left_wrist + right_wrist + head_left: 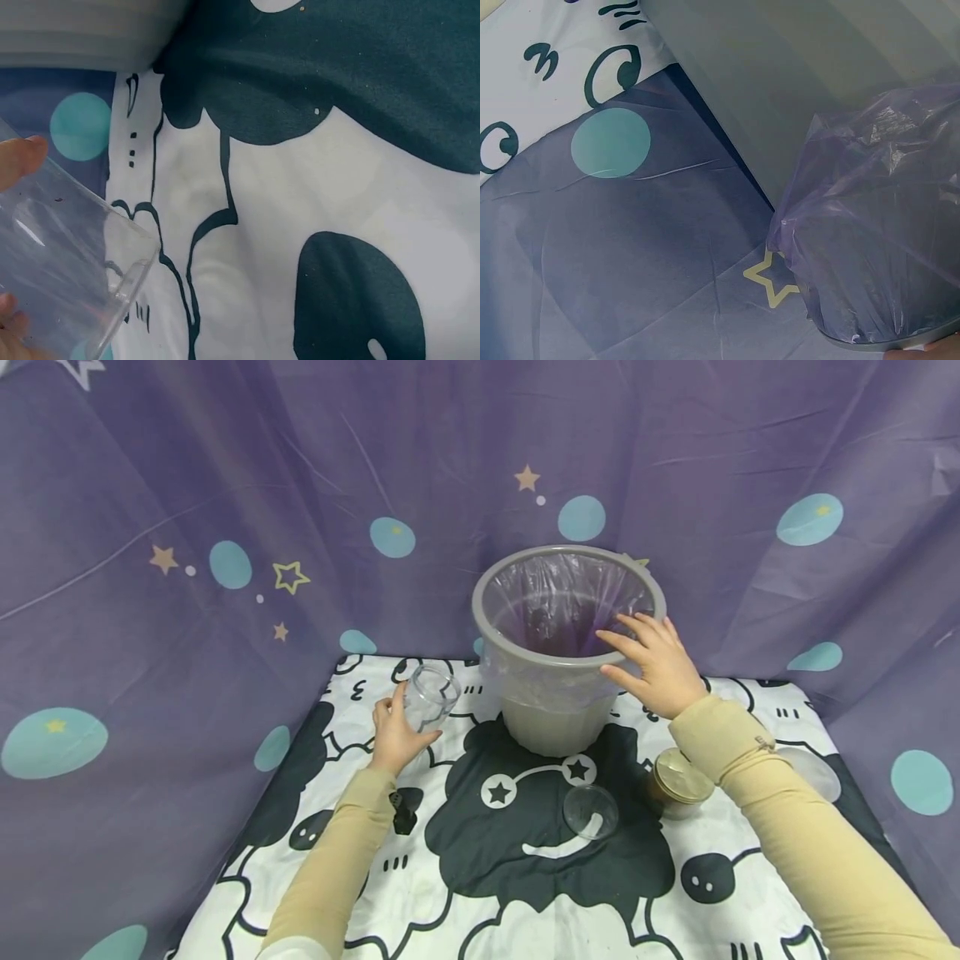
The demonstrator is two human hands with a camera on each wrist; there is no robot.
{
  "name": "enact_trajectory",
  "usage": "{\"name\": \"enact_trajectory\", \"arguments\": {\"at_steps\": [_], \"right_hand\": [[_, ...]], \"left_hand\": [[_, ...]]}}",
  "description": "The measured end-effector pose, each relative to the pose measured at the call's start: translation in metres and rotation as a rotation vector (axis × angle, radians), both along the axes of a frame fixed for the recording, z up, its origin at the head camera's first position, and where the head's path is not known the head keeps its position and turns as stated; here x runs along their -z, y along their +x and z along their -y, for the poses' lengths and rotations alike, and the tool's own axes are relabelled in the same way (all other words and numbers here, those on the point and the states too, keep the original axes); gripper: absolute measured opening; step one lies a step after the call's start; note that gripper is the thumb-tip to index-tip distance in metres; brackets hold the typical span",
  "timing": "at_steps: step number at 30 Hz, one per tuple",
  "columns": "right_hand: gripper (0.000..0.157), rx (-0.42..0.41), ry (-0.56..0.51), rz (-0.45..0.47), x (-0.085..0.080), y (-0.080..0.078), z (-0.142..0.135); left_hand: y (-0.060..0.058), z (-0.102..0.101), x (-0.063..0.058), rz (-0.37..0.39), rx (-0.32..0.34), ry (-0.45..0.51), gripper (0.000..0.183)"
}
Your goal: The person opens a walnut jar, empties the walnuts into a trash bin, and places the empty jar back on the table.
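Note:
In the head view my left hand (395,735) holds a clear, empty-looking jar (433,689) by its side, thumb and fingers around it, left of the trash bin. The left wrist view shows two parts of that hand against the clear wall of the jar (67,247). A grey trash bin (551,722) with a thin purple-tinted liner bag (558,602) stands upright in the middle. My right hand (656,668) is at the bin's right rim, fingers spread over the opening. In the right wrist view, fingers (930,351) show at the rim, beside the liner.
A jar with a gold lid (682,775) stands right of the bin, near my right forearm. A clear round disc (590,812) lies in front of the bin. Another translucent round piece (813,774) is partly behind my right sleeve. A purple curtain (450,443) hangs behind the patterned cloth (420,893).

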State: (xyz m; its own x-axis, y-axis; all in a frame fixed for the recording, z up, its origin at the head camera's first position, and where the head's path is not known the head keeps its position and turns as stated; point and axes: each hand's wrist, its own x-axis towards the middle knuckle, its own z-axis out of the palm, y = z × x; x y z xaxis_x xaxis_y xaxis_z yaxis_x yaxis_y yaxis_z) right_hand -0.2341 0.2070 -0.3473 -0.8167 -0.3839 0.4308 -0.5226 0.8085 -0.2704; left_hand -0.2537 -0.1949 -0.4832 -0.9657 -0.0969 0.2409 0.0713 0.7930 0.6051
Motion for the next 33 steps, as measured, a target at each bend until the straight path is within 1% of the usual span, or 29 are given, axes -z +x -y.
{"name": "enact_trajectory", "arguments": {"at_steps": [5, 10, 14, 19, 23, 25, 30, 33], "right_hand": [[0.049, -0.003, 0.002, -0.008, 0.000, 0.000, 0.000], [0.049, -0.010, 0.003, -0.018, -0.001, -0.001, 0.002], [0.049, -0.010, -0.004, -0.012, -0.001, 0.000, 0.002], [0.049, -0.007, -0.010, -0.019, 0.001, 0.000, 0.001], [0.048, -0.012, -0.017, -0.025, 0.002, -0.001, 0.001], [0.048, -0.013, -0.019, -0.026, 0.002, -0.001, 0.001], [0.048, -0.011, -0.016, -0.033, 0.002, 0.000, 0.001], [0.048, -0.008, -0.015, -0.031, 0.002, 0.001, 0.001]], "left_hand": [[-0.005, 0.002, 0.007, 0.004, -0.016, 0.013, 0.107], [-0.008, 0.006, 0.014, 0.018, -0.034, 0.056, 0.107], [-0.011, 0.007, 0.016, 0.034, -0.028, 0.068, 0.108], [-0.013, 0.009, 0.017, 0.029, -0.020, 0.050, 0.107], [-0.014, 0.015, 0.022, 0.028, -0.025, 0.015, 0.105], [-0.013, 0.017, 0.025, 0.027, -0.028, 0.013, 0.104], [-0.013, 0.022, 0.028, -0.001, -0.020, 0.068, 0.102], [-0.012, 0.023, 0.028, -0.003, -0.025, 0.099, 0.101]]}}
